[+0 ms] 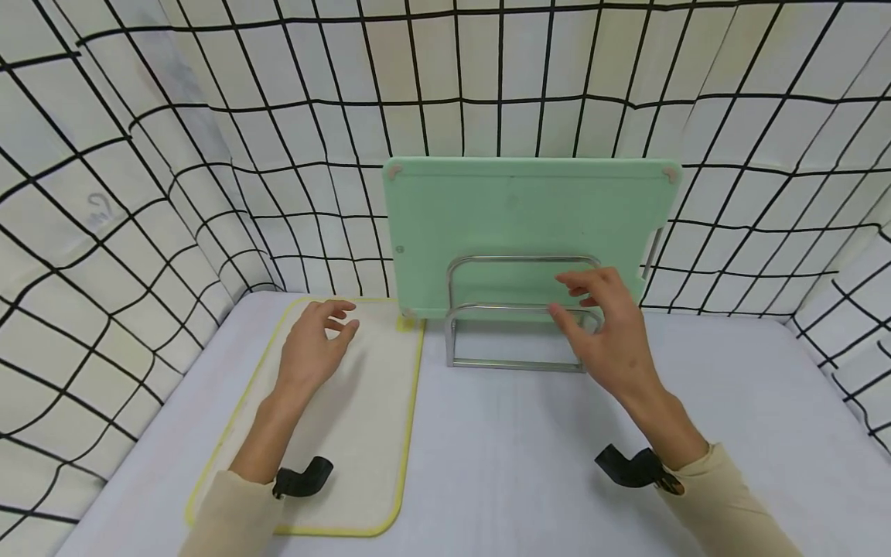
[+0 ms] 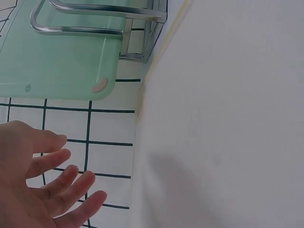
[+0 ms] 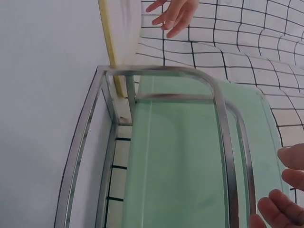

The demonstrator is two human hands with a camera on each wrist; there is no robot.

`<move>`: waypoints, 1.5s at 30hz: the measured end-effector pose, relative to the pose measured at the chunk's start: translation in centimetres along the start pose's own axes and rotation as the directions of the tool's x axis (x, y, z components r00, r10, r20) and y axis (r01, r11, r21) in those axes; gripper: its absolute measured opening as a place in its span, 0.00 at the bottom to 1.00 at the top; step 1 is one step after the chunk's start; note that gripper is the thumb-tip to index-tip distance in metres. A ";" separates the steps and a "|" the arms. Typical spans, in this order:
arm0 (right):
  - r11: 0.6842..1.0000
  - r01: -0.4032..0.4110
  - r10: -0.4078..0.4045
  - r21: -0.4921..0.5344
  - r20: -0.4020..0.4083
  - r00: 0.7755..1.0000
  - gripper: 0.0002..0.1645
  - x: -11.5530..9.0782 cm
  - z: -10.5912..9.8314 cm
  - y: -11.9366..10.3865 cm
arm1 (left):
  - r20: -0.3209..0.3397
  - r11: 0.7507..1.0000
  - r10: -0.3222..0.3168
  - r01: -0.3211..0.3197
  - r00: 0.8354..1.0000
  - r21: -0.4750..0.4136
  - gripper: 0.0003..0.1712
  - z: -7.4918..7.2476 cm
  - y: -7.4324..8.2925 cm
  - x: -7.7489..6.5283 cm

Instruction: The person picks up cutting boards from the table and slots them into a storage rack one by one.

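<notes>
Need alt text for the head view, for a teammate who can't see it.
A left hand hovers over a yellow-edged white board flat on the table, and a right hand is near a metal rack; nothing is in either grip. A green board stands upright behind two of the rack's loops, before pale, black-gridded walls.

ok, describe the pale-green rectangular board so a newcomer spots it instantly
From the black-gridded white backdrop, come down to the silver metal rack. Just behind its looped front bars is the pale-green rectangular board. Unlike the flat white board with yellow edging, it stands on edge, with pinkish corners.
</notes>
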State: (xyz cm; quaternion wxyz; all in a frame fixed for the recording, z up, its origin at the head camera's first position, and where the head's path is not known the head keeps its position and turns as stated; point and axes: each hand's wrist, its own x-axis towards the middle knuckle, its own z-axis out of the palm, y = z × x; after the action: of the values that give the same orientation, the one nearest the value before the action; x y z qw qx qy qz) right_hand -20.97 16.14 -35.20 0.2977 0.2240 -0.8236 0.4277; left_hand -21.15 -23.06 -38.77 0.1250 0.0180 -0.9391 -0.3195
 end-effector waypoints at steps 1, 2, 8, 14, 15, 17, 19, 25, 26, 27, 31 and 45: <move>1.000 0.009 -0.009 0.009 0.004 1.000 0.22 -0.1 0.1 -0.2 | 0.000 1.000 -0.001 0.001 1.000 0.004 0.19 -0.1 -0.2 -0.2; 1.000 0.017 -0.017 0.015 0.009 1.000 0.22 -0.2 0.2 -0.3 | 0.002 1.000 -0.004 0.004 1.000 0.006 0.19 -0.2 -0.3 -0.3; 0.997 0.048 -0.051 0.058 0.059 0.997 0.22 -0.9 1.1 -1.0 | 0.014 1.000 -0.017 0.016 1.000 0.012 0.20 -0.5 -1.0 -1.0; 0.996 0.058 -0.067 0.072 0.125 0.990 0.20 -1.6 2.1 -1.8 | 0.010 0.999 -0.035 0.035 0.999 0.025 0.20 -0.8 -1.8 -1.5; 0.996 0.058 -0.067 0.070 0.137 0.988 0.20 -1.8 2.3 -1.9 | 0.010 0.999 -0.036 0.036 0.999 0.025 0.20 -0.8 -1.9 -1.6; 0.996 0.060 -0.070 0.068 0.157 0.985 0.20 -2.2 2.7 -2.1 | 0.011 0.999 -0.036 0.035 0.999 0.027 0.20 -0.8 -2.1 -1.7; 0.996 0.062 -0.073 0.069 0.173 0.982 0.20 -2.5 2.9 -2.3 | 0.013 0.999 -0.037 0.037 0.999 0.027 0.20 -0.9 -2.2 -1.9; 0.995 0.058 -0.073 0.076 0.208 0.976 0.19 -3.0 3.5 -3.0 | 0.012 0.999 -0.040 0.040 0.999 0.031 0.21 -1.0 -2.7 -2.3; 0.996 0.054 -0.069 0.075 0.216 0.974 0.19 -3.1 3.6 -3.1 | 0.014 0.999 -0.041 0.041 0.999 0.032 0.21 -1.0 -2.7 -2.3; 0.996 0.046 -0.062 0.076 0.226 0.972 0.20 -3.2 3.6 -3.2 | 0.016 0.999 -0.042 0.041 0.999 0.032 0.21 -1.1 -2.8 -2.4; 0.997 0.020 -0.042 0.081 0.271 0.962 0.20 -3.6 4.1 -3.5 | 0.024 0.998 -0.045 0.044 0.999 0.041 0.21 -1.2 -3.2 -2.7; 0.992 -0.047 -0.003 0.115 0.402 0.916 0.22 -5.4 6.0 -3.7 | 0.106 0.993 -0.095 0.088 0.990 0.076 0.24 -1.8 -4.6 -3.9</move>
State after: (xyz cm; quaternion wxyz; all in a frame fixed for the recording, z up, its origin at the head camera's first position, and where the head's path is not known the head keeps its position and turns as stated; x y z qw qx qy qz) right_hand -16.55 9.72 -39.49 0.1035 0.3155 -0.8419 0.4253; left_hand -17.17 -27.33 -41.01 0.0578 0.0479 -0.9535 -0.2920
